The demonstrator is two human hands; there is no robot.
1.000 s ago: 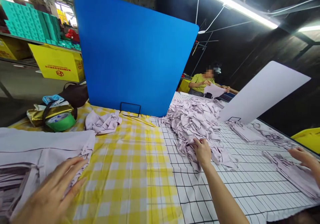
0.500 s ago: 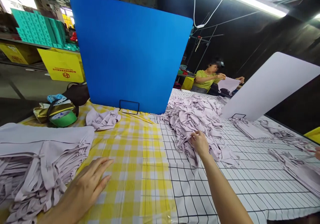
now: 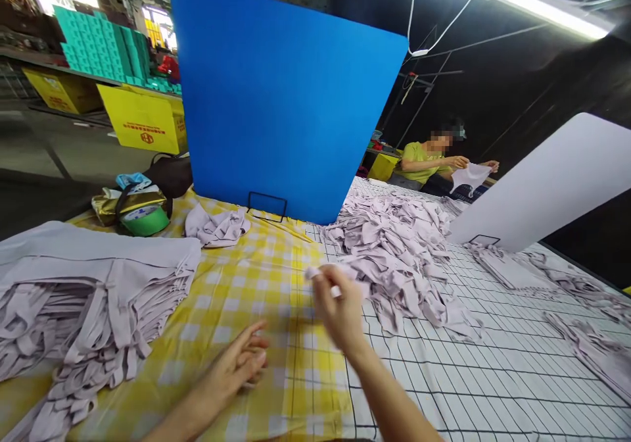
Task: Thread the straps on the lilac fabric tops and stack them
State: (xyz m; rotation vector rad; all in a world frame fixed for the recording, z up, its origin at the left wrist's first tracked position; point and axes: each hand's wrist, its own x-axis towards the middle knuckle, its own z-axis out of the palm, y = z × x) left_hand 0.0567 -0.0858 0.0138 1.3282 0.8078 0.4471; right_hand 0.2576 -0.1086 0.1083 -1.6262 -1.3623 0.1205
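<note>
My right hand pinches an edge of a pale lilac garment between thumb and fingertips. The cloth trails to the right, towards a loose heap of like garments, and I cannot tell where it ends. Over the yellow checked cloth, my left hand hovers, slightly blurred, fingers apart and holding nothing. To its left lies a layered stack of lilac strappy garments, straps hanging towards me. A single crumpled lilac piece rests beyond it, near the blue board.
An upright blue board on a wire stand faces me; a pale board leans at right. Green tape lies behind the stack. Folded garments sit at right. A co-worker in a yellow-green shirt holds up a lilac garment.
My right hand has come left from the heap, drawing a garment with it. My left hand has moved right, away from the stack. The view has turned slightly left.
</note>
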